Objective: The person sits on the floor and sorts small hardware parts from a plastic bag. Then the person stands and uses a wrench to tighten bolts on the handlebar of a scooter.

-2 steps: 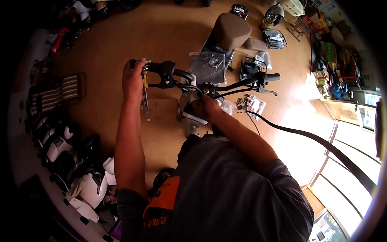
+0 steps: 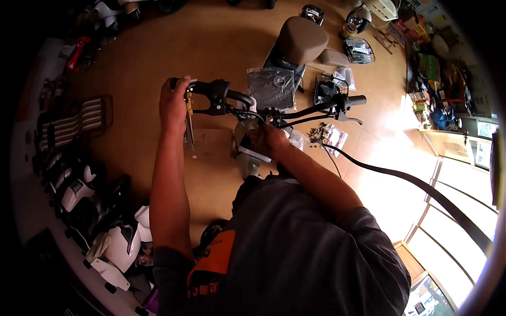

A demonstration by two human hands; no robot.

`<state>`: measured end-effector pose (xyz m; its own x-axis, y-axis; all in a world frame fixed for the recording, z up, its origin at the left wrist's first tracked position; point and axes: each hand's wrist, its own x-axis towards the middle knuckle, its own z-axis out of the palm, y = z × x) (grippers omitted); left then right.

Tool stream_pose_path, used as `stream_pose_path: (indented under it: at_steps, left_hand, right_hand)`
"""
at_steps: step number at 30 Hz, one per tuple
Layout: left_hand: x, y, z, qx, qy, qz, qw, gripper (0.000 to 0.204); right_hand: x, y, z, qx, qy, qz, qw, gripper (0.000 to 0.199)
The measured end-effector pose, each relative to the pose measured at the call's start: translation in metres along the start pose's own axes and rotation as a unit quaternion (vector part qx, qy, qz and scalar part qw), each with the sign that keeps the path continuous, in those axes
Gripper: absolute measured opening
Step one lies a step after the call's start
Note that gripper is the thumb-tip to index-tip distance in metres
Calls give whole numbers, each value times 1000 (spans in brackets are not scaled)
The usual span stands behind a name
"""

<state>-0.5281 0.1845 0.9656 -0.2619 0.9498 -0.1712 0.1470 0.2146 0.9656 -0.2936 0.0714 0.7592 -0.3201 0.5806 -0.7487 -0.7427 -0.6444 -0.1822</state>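
Observation:
A black handlebar [image 2: 303,112] of a scooter or electric bike spans the space before me. My left hand [image 2: 173,105] is closed round its left grip, thumb on top. Beside that hand, thin gold and silver metal rods [image 2: 190,124] hang down; whether the fingers also hold them I cannot tell. My right hand [image 2: 274,141] is at the middle, just below the handlebar clamp and its black cables [image 2: 247,113]. Its fingers are curled in and mostly hidden in shadow, near a pale-edged panel [image 2: 255,154]. The right grip [image 2: 357,100], with its brake lever [image 2: 352,120], is untouched.
Ahead are a beige seat [image 2: 303,39], a dark plastic sheet [image 2: 271,88] and a black wire basket [image 2: 329,92]. Small loose parts [image 2: 317,134] lie right. White scooters [image 2: 124,247] line the left, near a striped folding chair [image 2: 79,124]. A black strap [image 2: 406,179] crosses the right.

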Motion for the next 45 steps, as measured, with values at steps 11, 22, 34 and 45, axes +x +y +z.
stream_pose_path:
  at_steps: [11,22,34,45]
  left_hand:
    - [4,-9,-4,6,0,33,999,33]
    - [-2,-2,-3,3,-1,32,999,31]
    - [8,-11,-7,1,-15,34,999,41]
    - [6,-19,-16,-11,-8,49,999,39]
  right_hand:
    - [-21,-3,31,122,91,5,988,23]
    - [-29,-74,-29,-644,42,-162,747,30]
    - [-8,-15,-14,-188,55,-57,979,25]
    - [-15,-15,18,-91,106,19,990,28]
